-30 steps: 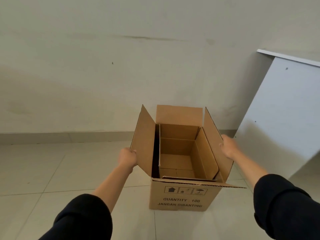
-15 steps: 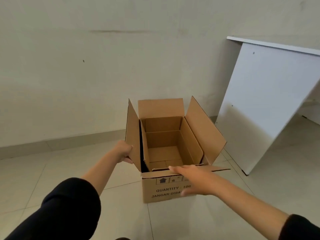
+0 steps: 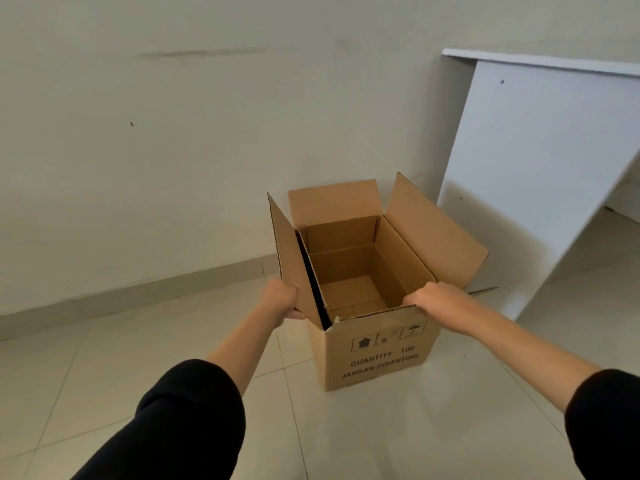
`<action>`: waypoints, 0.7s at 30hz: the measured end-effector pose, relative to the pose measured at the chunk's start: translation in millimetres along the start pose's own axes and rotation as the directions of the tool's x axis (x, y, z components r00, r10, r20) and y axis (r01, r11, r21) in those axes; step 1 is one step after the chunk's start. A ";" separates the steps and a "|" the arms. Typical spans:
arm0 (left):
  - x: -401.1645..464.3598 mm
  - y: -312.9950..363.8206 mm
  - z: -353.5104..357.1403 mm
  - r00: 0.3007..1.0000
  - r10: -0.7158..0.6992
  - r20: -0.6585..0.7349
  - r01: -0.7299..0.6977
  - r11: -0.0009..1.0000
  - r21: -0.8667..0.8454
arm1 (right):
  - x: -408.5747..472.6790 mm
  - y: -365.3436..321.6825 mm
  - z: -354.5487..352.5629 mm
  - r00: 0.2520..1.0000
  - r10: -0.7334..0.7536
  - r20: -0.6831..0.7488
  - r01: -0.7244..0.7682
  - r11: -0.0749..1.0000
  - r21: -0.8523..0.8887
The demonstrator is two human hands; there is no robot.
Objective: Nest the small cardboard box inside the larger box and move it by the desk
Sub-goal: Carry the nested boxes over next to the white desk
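A large brown cardboard box with black print on its front stands on the tiled floor, its flaps up. Inside it sits the smaller open cardboard box, shifted to the right, with a dark gap along the left. My left hand grips the lower edge of the big box's left flap. My right hand holds the near right top corner of the big box, fingers over the rim. The white desk stands just right of the box, its side panel close to the right flap.
A pale wall with a low skirting runs behind the box. Light floor tiles spread to the left and in front. Under the desk at far right there is open floor.
The box now stands closer to the desk's side panel. My right hand left the front flap and took the near right corner of the rim. My left hand stays on the left flap.
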State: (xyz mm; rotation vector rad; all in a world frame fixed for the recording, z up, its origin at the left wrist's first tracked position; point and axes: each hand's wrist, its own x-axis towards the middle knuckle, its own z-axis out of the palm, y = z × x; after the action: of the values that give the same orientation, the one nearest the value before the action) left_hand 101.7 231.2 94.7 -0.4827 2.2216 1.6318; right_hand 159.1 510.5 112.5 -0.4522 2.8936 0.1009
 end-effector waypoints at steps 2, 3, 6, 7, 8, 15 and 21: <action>7.3 5.7 18.7 1.000 0.007 0.010 -0.007 1.000 -0.022 | 2.7 23.8 2.6 0.999 0.032 -0.020 -0.032 0.999 -0.011; 11.2 9.2 27.5 1.000 0.009 0.012 -0.008 1.000 -0.029 | 3.8 34.1 2.9 0.999 0.044 -0.026 -0.045 0.999 -0.017; 25.6 25.6 60.7 1.000 -0.010 0.018 0.011 1.000 -0.029 | 5.1 67.5 2.4 0.995 0.078 -0.057 -0.079 0.997 -0.019; 29.9 31.0 71.0 1.000 -0.015 0.016 0.015 1.000 -0.019 | 5.1 77.2 1.9 0.995 0.086 -0.059 -0.087 0.996 -0.022; 33.4 36.5 80.5 1.000 -0.019 0.012 0.019 1.000 -0.010 | 5.5 86.0 1.3 0.994 0.093 -0.056 -0.095 0.995 -0.026; 62.4 64.5 132.9 1.000 0.010 0.022 -0.009 0.999 -0.038 | 12.0 144.6 9.7 0.985 0.163 -0.055 -0.164 0.986 -0.020; 83.4 77.8 164.3 0.999 0.038 0.039 -0.035 0.996 -0.077 | 18.6 184.2 12.1 0.976 0.196 -0.098 -0.196 0.981 0.007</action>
State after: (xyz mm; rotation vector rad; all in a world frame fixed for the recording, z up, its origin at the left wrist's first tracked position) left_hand 3.8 404.5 75.3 -0.4273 2.1574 1.7343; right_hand 87.3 681.4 103.0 -0.1747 3.0281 0.1169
